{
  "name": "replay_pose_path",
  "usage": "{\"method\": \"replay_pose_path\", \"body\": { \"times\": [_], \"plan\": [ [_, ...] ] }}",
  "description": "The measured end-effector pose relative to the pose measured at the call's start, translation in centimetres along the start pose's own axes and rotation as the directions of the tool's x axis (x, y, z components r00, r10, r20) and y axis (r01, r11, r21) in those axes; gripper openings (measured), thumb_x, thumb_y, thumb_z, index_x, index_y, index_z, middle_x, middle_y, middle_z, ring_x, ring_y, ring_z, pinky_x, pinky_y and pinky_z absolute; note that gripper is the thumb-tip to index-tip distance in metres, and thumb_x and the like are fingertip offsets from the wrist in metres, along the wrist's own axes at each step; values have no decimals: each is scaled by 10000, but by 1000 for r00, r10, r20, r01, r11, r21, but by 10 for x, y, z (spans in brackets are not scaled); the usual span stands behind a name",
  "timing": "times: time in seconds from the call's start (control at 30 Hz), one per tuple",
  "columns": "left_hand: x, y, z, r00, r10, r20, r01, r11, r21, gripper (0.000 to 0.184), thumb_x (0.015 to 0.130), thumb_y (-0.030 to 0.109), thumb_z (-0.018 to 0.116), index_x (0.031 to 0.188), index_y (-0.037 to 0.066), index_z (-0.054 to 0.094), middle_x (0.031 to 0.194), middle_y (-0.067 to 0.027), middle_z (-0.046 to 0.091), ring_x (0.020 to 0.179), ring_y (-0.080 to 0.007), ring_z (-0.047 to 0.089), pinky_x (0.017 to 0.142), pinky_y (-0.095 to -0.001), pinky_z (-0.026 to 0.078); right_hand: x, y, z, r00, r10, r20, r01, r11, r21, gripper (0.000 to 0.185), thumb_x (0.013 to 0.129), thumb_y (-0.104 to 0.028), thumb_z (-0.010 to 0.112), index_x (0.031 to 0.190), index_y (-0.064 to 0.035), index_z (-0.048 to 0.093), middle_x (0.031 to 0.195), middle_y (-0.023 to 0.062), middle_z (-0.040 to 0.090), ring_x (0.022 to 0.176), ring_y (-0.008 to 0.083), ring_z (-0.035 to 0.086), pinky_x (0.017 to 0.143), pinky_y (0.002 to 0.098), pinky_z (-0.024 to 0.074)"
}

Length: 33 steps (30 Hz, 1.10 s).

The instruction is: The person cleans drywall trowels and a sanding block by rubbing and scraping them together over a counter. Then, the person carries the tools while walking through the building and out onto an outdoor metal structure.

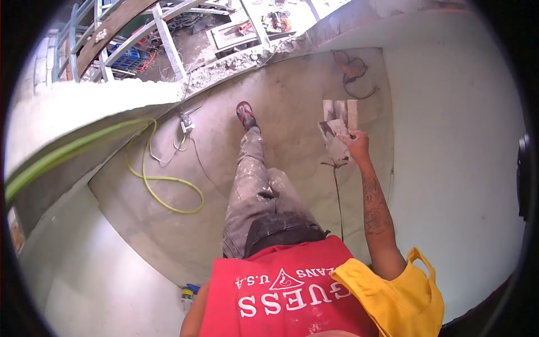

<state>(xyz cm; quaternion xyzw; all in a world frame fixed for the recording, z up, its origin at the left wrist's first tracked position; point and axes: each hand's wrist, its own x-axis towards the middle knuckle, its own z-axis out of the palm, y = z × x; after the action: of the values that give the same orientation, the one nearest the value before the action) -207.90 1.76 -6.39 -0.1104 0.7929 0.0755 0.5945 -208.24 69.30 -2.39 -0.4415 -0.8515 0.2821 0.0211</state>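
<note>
My right hand (356, 145) reaches out ahead on the right, its fingers closed on the near edge of a flat, roughly rectangular piece (335, 139). That piece is pale grey with dark smudges; I cannot make out its kind. Just beyond it is a second flat rectangle (345, 112) with brown and whitish bands, partly covered by the first. Whether the two touch is unclear. A dark cord (339, 196) runs from below the held piece toward my body. Of my left side only part of the arm (196, 314) shows, and the hand is out of view.
Under my sandalled foot (246, 115) lies a brownish floor covering (219, 151). A yellow-green hose (147, 177) loops on the left, near a white plug (187, 126) with wires. An orange-brown item with a cord (353, 68) lies far right. Metal railing (168, 42) borders the rough ledge (224, 70).
</note>
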Motion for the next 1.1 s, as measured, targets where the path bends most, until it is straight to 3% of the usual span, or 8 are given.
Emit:
{"method": "replay_pose_path", "body": {
  "times": [0.17,0.27,0.37,0.43,0.53,0.63,0.83,1.1],
  "plan": [
    [11,104,-107,990,97,-98,-86,990,113,601,593,332,764,1051,-2,566,1011,-240,611,951,-374,588,825,-427,478,31,20,43,988,19,156,9,984,-177,386,613,-241,802,852,34,673,780,175,658,720,281,646,669,363,490],
    [-7,261,-234,946,102,-306,-27,970,242,803,617,361,764,1227,-45,433,976,-258,608,960,-422,572,849,-461,463,7,40,55,850,309,426,-185,934,-307,315,636,-225,735,816,24,665,794,242,629,764,391,623,664,417,485],
    [-51,369,-340,742,287,-606,-80,935,344,723,643,346,754,1179,-40,461,952,-241,613,861,-415,600,805,-480,472,-25,86,56,701,462,544,-226,867,-445,208,669,-171,660,768,12,657,750,238,629,725,395,630,640,434,486],
    [-87,406,-405,483,513,-709,-368,854,367,647,656,228,779,1158,-64,494,980,-218,617,911,-342,610,794,-411,493,-29,99,50,716,372,590,-35,864,-503,218,675,-187,649,740,21,644,734,235,627,738,390,634,646,435,488],
    [-114,418,-477,50,621,-782,-604,643,471,498,682,147,772,1081,-59,555,936,-176,631,856,-298,627,766,-357,498,6,94,37,726,462,510,-184,845,-503,247,667,-213,662,745,19,640,738,226,632,749,396,632,643,438,493],
    [-124,409,-521,-88,575,-813,-466,698,544,462,673,145,784,1036,-66,589,955,-184,631,844,-307,633,747,-350,507,94,35,24,716,468,518,-189,845,-501,249,657,-209,678,772,9,646,766,217,642,770,395,632,651,425,501],
    [-113,399,-553,-181,698,-693,-48,698,715,462,690,226,792,1040,-19,614,1011,-165,642,848,-291,643,731,-362,519,307,-90,19,900,212,381,-184,977,-109,254,689,-212,751,695,4,618,596,64,595,571,136,554,528,328,451],
    [-122,427,-560,-205,778,-594,40,613,789,362,734,235,732,969,-1,589,933,-137,626,726,-304,619,666,-418,522,436,-309,-31,934,-14,357,-32,992,123,310,697,-231,751,842,30,667,672,98,641,610,100,553,555,299,453]
  ]
}}
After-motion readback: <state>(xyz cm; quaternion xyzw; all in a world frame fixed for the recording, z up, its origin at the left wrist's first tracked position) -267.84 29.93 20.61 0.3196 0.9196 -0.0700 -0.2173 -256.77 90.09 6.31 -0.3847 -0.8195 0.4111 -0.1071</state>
